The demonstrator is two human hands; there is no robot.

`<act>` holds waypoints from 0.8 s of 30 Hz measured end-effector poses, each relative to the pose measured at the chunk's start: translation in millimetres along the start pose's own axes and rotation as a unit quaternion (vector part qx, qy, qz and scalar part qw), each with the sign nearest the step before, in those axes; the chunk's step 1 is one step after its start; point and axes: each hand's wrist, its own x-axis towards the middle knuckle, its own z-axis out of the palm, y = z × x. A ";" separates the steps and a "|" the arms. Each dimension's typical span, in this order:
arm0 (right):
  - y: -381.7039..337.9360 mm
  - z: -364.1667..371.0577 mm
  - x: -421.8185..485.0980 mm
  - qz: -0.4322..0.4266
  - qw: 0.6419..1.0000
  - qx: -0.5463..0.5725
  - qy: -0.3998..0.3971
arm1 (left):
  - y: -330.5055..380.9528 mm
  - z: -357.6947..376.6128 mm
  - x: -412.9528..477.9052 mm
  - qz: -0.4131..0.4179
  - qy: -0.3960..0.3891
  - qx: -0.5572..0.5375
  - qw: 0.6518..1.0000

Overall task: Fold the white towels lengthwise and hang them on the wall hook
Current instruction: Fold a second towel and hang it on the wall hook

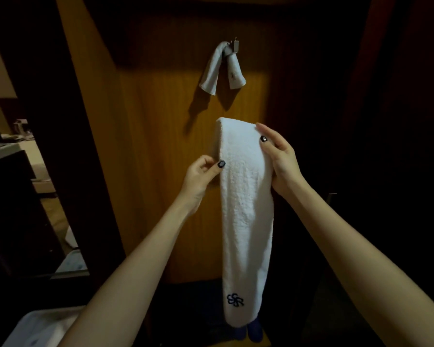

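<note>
A long white towel, folded into a narrow strip with a dark blue embroidered logo near its bottom end, hangs in front of the wooden wall panel. My left hand pinches its left edge just below the top fold. Over the upper right edge my right hand holds the towel, thumb on the front. Higher up, a small metal wall hook carries another white towel, draped over it with both ends hanging down.
A white container sits at the lower left corner. At the left, a dark doorway opens onto a lit room with a counter and clutter. Dark blue shoes stand on the floor below the towel.
</note>
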 end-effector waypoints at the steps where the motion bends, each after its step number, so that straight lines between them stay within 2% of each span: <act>1: -1.6 -2.1 2.4 0.000 1.000 0.000 0.003 | -6.9 -0.2 -3.6 -0.010 -0.011 0.009 1.000; 5: -8.9 -9.8 5.8 -0.005 1.000 -0.001 0.014 | -26.7 1.7 -12.1 -0.055 -0.009 0.040 0.998; 10: -7.1 -24.2 2.9 0.006 0.999 -0.007 0.040 | -41.1 7.4 -24.0 -0.088 -0.079 0.144 0.983; 16: 0.3 -39.8 -3.3 0.038 0.994 -0.020 0.098 | -57.6 0.3 -36.7 -0.120 -0.120 0.121 0.978; 20: 0.6 -46.3 -4.7 0.060 0.988 -0.014 0.145 | -52.3 3.8 -37.3 -0.076 -0.106 0.092 0.987; 24: -0.9 -59.8 -7.1 0.136 0.989 0.005 0.059 | -44.1 9.2 -33.5 -0.034 -0.072 0.096 0.992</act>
